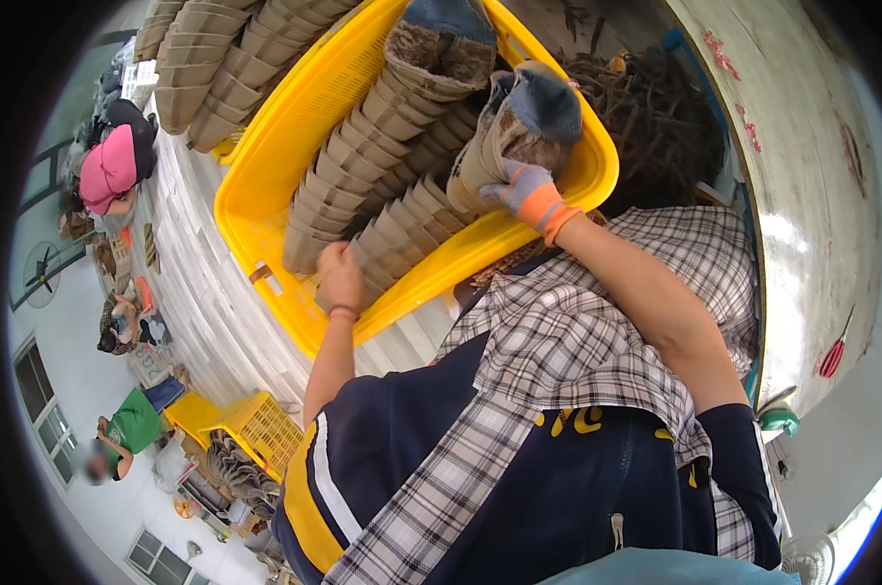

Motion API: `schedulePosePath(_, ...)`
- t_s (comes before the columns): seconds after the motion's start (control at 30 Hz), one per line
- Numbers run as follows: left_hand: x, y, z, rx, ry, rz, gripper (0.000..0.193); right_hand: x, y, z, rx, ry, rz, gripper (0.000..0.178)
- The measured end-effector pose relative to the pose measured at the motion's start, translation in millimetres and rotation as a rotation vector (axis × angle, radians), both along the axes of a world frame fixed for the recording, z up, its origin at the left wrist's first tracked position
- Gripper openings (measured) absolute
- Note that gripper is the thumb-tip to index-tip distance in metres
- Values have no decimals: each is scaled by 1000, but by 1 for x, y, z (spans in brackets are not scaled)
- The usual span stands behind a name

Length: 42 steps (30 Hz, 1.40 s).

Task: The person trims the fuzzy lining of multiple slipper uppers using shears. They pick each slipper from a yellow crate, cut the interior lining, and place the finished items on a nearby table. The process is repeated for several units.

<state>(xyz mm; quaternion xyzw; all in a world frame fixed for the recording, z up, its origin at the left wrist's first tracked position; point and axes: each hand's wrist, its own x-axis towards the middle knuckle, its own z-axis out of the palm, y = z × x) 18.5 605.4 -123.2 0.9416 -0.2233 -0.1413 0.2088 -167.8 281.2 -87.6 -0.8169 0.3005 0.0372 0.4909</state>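
Two long stacks of nested tan, fleece-lined pieces lie slantwise in a yellow plastic crate [255, 156]. The left stack [368, 146] ends at the top in brown fleece and dark blue cloth. Around the upper part of the right stack [416, 216], close to its blue-topped end, my right hand [530, 198] is closed, wearing a grey and orange glove. My left hand [339, 278], bare with a band at the wrist, has its fingers curled at the lower end of that same stack. Its fingertips are partly hidden.
More tan stacks [221, 63] stand beyond the crate's far left side. A dark heap of strips [660, 122] lies at right, beside a worktable [797, 127] with red-handled scissors [834, 353]. Two people, one in pink [109, 169], one in green [134, 421], are at left, near another yellow crate [263, 429].
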Motion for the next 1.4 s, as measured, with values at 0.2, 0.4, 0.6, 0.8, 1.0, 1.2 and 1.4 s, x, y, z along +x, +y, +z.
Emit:
schedulePosePath(0.2,-53,-117,-54,-51,241,-474,22,-7,13,77,-136,-73,49,39)
schedulePosePath(0.4,-78,-204,-89,-174,-249,-1236,47,-80,-6,106,-292,-361,-189,26)
schedulePosePath(0.6,-90,-264,-86,521,-298,-1572,44,-86,-12,98,-3,-482,-520,26)
schedulePosePath(0.8,-85,-270,-108,590,-109,-1518,45,-85,-14,98,-64,-446,-427,29)
schedulePosePath(1.0,-84,-267,-117,561,-56,-1456,48,-82,-13,97,-140,-381,-351,28)
schedulePosePath(1.2,-83,-264,-120,573,7,-1413,50,-84,-16,97,-189,-353,-277,27)
schedulePosePath(1.4,-77,-266,-123,613,79,-1383,52,-84,-14,95,-174,-360,-277,27)
